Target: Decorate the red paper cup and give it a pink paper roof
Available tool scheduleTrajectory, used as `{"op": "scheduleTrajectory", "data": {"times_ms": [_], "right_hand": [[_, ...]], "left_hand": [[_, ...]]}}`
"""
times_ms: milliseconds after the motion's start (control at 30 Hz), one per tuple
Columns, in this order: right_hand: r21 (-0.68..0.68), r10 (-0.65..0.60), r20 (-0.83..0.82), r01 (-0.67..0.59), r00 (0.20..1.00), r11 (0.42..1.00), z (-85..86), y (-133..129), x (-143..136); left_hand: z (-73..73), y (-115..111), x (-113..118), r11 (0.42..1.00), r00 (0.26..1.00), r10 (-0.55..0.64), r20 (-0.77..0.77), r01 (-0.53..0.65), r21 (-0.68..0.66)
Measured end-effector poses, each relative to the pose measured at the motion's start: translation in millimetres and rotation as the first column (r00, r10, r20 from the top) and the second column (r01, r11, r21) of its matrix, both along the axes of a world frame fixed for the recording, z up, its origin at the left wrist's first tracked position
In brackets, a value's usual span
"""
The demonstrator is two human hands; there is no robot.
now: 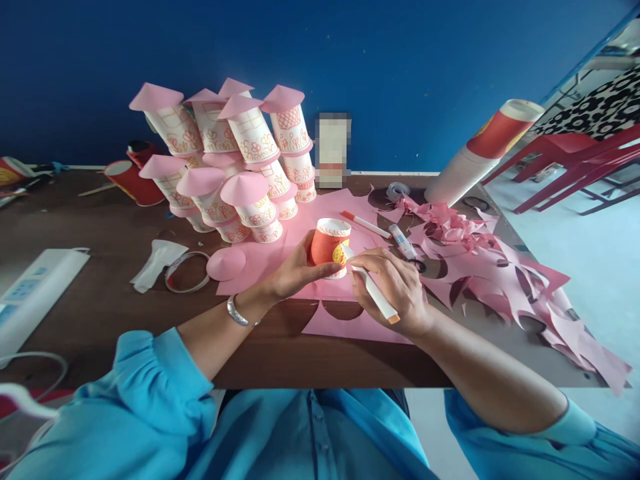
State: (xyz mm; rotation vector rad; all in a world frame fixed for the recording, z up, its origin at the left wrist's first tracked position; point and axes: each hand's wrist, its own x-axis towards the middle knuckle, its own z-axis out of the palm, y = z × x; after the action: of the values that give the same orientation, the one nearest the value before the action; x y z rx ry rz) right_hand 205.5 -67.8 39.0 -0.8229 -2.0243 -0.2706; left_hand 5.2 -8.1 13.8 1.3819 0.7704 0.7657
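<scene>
My left hand (pixel 299 268) is wrapped round a red paper cup (pixel 327 247) with a yellow printed patch and a white rim. The cup stands over the pink paper sheet (pixel 320 207); whether it touches the sheet I cannot tell. In my right hand (pixel 397 283) is a white marker pen (pixel 373 291) with an orange end, its tip at the cup's right side. Behind the cup lie an orange-capped white marker (pixel 365 224) and a glue stick (pixel 403 241). A pink paper cone (pixel 226 264) rests left of my left hand.
Several cup towers (pixel 257 137) with pink cone roofs and drawn flowers stand back left. A leaning cup stack (pixel 463 172) stands back right, near pink paper scraps (pixel 480 260). A tape roll (pixel 187 272) and a power strip (pixel 37 293) lie left. Red stools (pixel 560 150) stand beyond the table's right edge.
</scene>
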Motion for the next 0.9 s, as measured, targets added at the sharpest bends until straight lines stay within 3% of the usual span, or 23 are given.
{"op": "scheduleTrajectory", "data": {"times_ms": [367, 900], "right_hand": [[0.033, 0.055, 0.006, -0.055, 0.998, 0.998, -4.7, -0.9, -2.0], [0.026, 0.009, 0.01, -0.009, 1.0, 1.0, -5.7, 0.7, -3.2]], "left_hand": [[-4.9, 0.9, -2.1, 0.999, 1.0, -0.008, -0.018, 0.008, 0.031], [-2.9, 0.7, -1.9, 0.999, 0.998, 0.006, -0.055, -0.004, 0.041]]}}
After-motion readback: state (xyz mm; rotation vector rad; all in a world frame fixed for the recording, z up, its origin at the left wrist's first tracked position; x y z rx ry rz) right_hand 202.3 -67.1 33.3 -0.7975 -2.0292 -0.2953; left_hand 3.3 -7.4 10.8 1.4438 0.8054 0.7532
